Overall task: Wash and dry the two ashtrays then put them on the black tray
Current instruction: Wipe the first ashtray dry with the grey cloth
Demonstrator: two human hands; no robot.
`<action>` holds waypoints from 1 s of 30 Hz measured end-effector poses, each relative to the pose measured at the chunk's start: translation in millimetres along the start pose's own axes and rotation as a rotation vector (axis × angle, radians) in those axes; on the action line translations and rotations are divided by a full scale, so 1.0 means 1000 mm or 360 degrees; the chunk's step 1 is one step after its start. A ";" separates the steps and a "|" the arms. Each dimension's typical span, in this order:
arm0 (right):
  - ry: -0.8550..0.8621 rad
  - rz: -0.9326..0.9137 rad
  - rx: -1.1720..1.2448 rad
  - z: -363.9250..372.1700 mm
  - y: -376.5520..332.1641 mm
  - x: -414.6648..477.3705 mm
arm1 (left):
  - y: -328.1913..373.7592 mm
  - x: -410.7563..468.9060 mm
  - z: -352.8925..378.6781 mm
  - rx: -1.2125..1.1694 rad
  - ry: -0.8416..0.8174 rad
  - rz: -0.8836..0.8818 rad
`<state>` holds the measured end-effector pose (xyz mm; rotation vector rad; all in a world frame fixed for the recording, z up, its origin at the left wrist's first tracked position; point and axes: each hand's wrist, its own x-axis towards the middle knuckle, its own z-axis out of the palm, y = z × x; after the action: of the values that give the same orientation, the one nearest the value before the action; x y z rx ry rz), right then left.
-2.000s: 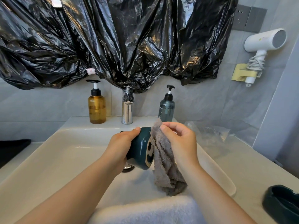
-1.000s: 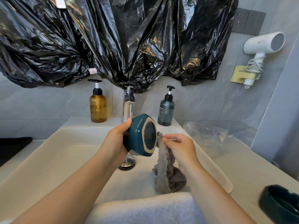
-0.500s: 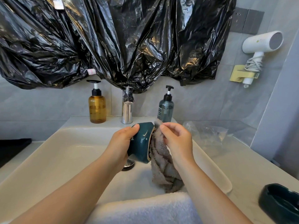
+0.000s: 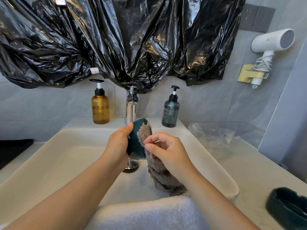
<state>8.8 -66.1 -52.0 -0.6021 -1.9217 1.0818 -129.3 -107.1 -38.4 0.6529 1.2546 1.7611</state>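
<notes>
While the left hand point(image 4: 118, 143) grips the ashtray point(image 4: 134, 145), the right hand point(image 4: 167, 151) holds a cloth point(image 4: 163, 179) (hiding its opening).

Far off, crumpled black plastic sheeting point(image 4: 124, 39) hanging on the wall above a chrome tap point(image 4: 131, 110), amber pump bottle point(image 4: 100, 108) to its left, grey-blue pump bottle point(image 4: 170, 112) to its right, white hair dryer point(image 4: 272, 40) in a yellow holder point(image 4: 247, 74) far right, white towel point(image 4: 149, 213) at the near edge.

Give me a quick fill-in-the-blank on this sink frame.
The left hand grips the teal ashtray over the ____.
The right hand holds a grey ____ against it.
The second ashtray sits on the counter on the person's ____ side.
Missing: sink, cloth, right.
</notes>
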 end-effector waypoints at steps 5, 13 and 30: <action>-0.0026 0.0077 -0.0089 0.000 0.001 -0.002 | 0.005 -0.001 -0.002 -0.0211 0.0051 -0.0023; 0.0135 0.0354 -0.0029 -0.002 0.009 0.002 | 0.008 -0.002 -0.004 -0.0385 -0.0002 -0.0096; 0.0764 0.0257 0.0121 -0.017 0.015 0.009 | 0.007 -0.005 0.000 -0.0228 -0.0090 -0.0142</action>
<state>18.8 -44.1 -56.4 -0.8956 -1.4304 0.9948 -129.2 -112.9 -32.0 0.5519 1.0914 1.7288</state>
